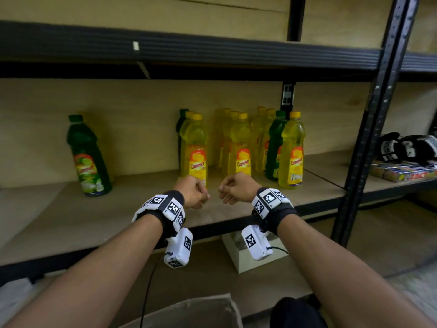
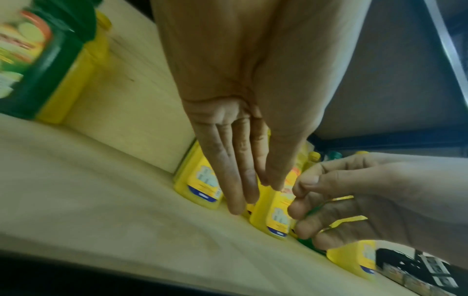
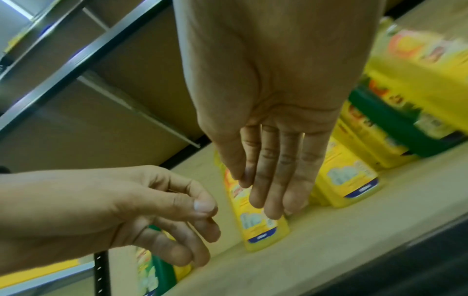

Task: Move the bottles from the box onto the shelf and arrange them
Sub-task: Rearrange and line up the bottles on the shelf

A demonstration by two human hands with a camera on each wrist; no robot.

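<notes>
both your hands are hanging in front of the shelf (image 1: 71, 223) with nothing in them. your left hand (image 1: 192, 194) has its grip loosely curled in the head view, fingers relaxed and spread a little, holding nothing. your right hand (image 1: 237, 189) is the same deal, grip slack, not touching any bottle.

the bottles are already up on the shelf. a lone green bottle (image 1: 88, 157) stands upright well off to the left. the rest sit in a cluster of yellow bottles (image 1: 236, 143) behind your hands, lined up in short rows going back toward the wall, with a second green bottle (image 1: 275, 147) tucked just behind the front right yellow one (image 1: 292, 150). a corner of the cardboard box (image 1: 201, 311) shows at the bottom, below your arms.
</notes>
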